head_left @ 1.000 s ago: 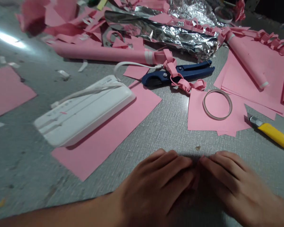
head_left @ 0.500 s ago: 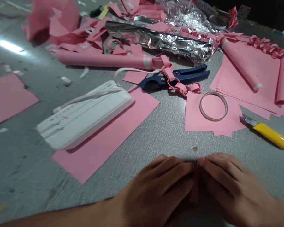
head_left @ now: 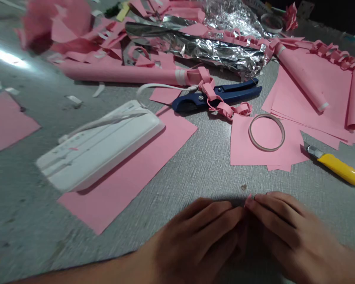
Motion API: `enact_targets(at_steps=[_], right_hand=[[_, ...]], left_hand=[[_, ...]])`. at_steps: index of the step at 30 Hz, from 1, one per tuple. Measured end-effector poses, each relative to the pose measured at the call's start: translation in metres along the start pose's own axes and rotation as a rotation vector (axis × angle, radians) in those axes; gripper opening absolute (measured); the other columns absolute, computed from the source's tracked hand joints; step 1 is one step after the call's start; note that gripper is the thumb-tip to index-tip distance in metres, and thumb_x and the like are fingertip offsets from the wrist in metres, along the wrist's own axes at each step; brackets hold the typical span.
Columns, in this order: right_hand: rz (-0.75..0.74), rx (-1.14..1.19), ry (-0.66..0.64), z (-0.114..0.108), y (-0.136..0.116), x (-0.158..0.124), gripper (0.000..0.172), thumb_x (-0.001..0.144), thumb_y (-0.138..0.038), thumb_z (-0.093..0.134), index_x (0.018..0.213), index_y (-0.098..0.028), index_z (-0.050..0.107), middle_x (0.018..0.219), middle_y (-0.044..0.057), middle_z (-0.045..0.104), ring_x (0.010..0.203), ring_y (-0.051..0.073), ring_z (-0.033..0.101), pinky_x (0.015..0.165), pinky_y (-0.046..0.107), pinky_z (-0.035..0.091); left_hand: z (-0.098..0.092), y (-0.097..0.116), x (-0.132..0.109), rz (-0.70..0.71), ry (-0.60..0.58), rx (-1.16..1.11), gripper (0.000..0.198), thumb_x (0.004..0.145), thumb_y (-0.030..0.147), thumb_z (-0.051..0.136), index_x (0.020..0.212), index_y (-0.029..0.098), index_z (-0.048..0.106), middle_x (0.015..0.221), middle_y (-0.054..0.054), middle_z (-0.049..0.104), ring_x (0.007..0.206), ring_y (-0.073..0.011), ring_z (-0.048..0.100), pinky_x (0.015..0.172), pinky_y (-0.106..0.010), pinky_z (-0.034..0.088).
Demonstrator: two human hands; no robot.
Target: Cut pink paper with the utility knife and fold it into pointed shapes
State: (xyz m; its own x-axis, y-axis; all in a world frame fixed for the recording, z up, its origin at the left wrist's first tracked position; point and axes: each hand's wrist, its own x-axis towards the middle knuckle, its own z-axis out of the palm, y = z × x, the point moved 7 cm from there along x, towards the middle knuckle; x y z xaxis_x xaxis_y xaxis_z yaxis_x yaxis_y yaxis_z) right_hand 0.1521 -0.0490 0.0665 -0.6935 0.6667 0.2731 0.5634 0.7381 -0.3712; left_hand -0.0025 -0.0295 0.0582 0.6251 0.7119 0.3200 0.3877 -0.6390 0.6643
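Observation:
At the near edge of the view, my left hand [head_left: 205, 232] and my right hand [head_left: 290, 227] meet with fingertips almost touching. Both are closed on a small piece of pink paper [head_left: 248, 199]; its tip pokes up between the fingers, and the rest is mostly hidden and in shadow. Beyond the hands lies a ring of tape [head_left: 250, 138] on a pink paper sheet [head_left: 239, 154]. A yellow box cutter [head_left: 341, 167] rests to the right of it, blade pointing left.
A white power bank [head_left: 106, 150] with a cable sits on a pink sheet [head_left: 112, 209] at left. Blue-handled cutters [head_left: 239, 92] lie under a pink paper chain [head_left: 225, 109]. Behind are a rolled pink tube [head_left: 121, 74], crumpled foil [head_left: 201, 49] and stacked pink sheets [head_left: 313, 90].
The fingertips have shifted slightly, and a little more of the pink paper's tip shows between them. The view has turned a little, so things at left appear further left.

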Motion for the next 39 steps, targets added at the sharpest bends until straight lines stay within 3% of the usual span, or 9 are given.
enact_targets(at_steps=[3,6,8,13,18,24,30,36,39], right_hand=[[0.004,0.003,0.004,0.0,0.0,0.0,0.035,0.11,-0.008,0.047,0.108,-0.014,0.082,0.132,0.013,0.081,0.121,0.024,0.069,0.109,0.04,0.061],[0.015,-0.006,0.018,-0.002,0.001,0.001,0.038,0.11,-0.006,0.045,0.108,-0.014,0.082,0.13,0.012,0.081,0.119,0.023,0.07,0.109,0.039,0.061],[0.015,-0.018,0.019,-0.002,0.001,0.002,0.038,0.109,-0.004,0.045,0.107,-0.014,0.082,0.129,0.011,0.082,0.118,0.023,0.07,0.109,0.038,0.061],[-0.006,-0.065,-0.024,-0.002,-0.002,0.002,0.048,0.115,-0.011,0.036,0.104,-0.015,0.083,0.131,0.009,0.082,0.12,0.023,0.07,0.112,0.038,0.059],[-0.019,-0.12,-0.019,-0.004,-0.002,0.004,0.057,0.117,-0.012,0.029,0.102,-0.017,0.084,0.124,0.006,0.085,0.12,0.022,0.071,0.113,0.036,0.058],[-0.02,-0.139,-0.049,-0.004,-0.003,0.004,0.058,0.118,-0.013,0.028,0.107,-0.019,0.085,0.13,0.003,0.084,0.123,0.02,0.07,0.111,0.032,0.058],[-0.01,-0.168,-0.026,0.0,-0.003,0.001,0.051,0.118,-0.014,0.035,0.11,-0.02,0.085,0.128,0.002,0.084,0.125,0.018,0.069,0.118,0.029,0.053],[-0.014,-0.165,-0.084,-0.002,-0.003,0.0,0.05,0.118,-0.015,0.034,0.114,-0.019,0.084,0.134,0.003,0.082,0.13,0.019,0.068,0.12,0.029,0.053],[-0.016,-0.135,-0.093,-0.005,-0.004,0.002,0.054,0.117,-0.014,0.031,0.113,-0.016,0.084,0.132,0.006,0.083,0.129,0.021,0.068,0.118,0.03,0.055]], left_hand=[[0.001,0.002,-0.001,0.086,0.049,-0.006,0.03,0.118,0.016,0.051,0.098,0.017,0.073,0.108,0.002,0.082,0.097,-0.0132,0.074,0.092,-0.028,0.054],[0.005,-0.003,0.0,0.042,0.046,-0.011,0.032,0.12,0.014,0.047,0.102,0.016,0.073,0.106,0.004,0.082,0.099,-0.0097,0.074,0.097,-0.024,0.054],[0.006,-0.004,0.001,0.044,0.054,0.027,0.032,0.12,0.012,0.045,0.105,0.016,0.074,0.109,0.003,0.083,0.102,-0.0095,0.074,0.099,-0.025,0.054],[0.007,0.003,-0.003,0.225,0.05,0.173,0.03,0.116,0.009,0.049,0.105,0.018,0.077,0.122,0.002,0.082,0.114,-0.0122,0.071,0.098,-0.029,0.054],[0.009,0.005,-0.008,0.282,0.055,0.293,0.028,0.116,0.016,0.054,0.11,0.021,0.08,0.127,0.002,0.08,0.115,-0.0131,0.07,0.099,-0.03,0.054],[0.012,0.004,-0.016,0.244,0.043,0.368,0.035,0.119,0.018,0.046,0.116,0.022,0.081,0.133,0.005,0.079,0.118,-0.0125,0.068,0.107,-0.031,0.05],[0.013,0.007,-0.019,0.155,-0.106,0.363,0.04,0.121,0.018,0.04,0.123,0.024,0.08,0.141,0.004,0.076,0.13,-0.0153,0.064,0.113,-0.036,0.048],[0.013,0.009,-0.019,0.167,-0.119,0.382,0.039,0.12,0.017,0.041,0.123,0.024,0.08,0.141,0.004,0.076,0.131,-0.0144,0.063,0.118,-0.034,0.046],[0.013,0.01,-0.02,0.197,-0.135,0.415,0.03,0.116,0.019,0.052,0.124,0.025,0.08,0.143,0.004,0.075,0.133,-0.0151,0.063,0.121,-0.033,0.046]])
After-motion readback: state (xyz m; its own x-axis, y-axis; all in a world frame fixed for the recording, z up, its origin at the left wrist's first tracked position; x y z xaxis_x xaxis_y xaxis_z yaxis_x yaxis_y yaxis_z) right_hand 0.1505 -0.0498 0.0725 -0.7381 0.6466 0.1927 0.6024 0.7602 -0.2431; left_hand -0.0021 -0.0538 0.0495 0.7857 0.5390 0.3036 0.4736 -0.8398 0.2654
